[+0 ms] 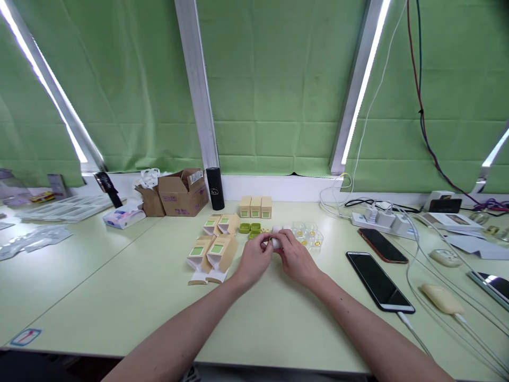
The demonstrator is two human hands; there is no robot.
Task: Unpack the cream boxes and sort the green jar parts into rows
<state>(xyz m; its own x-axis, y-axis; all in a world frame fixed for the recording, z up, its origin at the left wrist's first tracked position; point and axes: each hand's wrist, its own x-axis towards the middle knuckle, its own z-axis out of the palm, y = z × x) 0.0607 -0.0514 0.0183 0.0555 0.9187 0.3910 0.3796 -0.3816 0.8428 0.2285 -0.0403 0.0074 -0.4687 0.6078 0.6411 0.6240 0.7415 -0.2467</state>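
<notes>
Green blinds hung behind a pale green table [119,297] that ran the full width of the view. Both hands met near its middle: the left hand [254,259] and the right hand [295,260] had their fingertips pinched together on a small white piece [275,242], held just above the table between them. What the piece was could not be told — the fingers hid most of it.

Just left of the hands lay 4 open tan cartons [212,252] with green labels, 2 nearer and 2 farther. Beyond the hands sat 3 green trays [249,228], and behind those a row of 3 closed tan boxes [255,207]. Clear cases [308,234] with yellow bits inside stood just right of the hands.

Farther right, 2 phones [379,281] lay flat, 1 on a cable, near a power strip [379,219] — well apart from the hands. At the back left stood a brown box [183,193] beside a black cylinder [215,188], with a tissue pack [124,216] to their left.
</notes>
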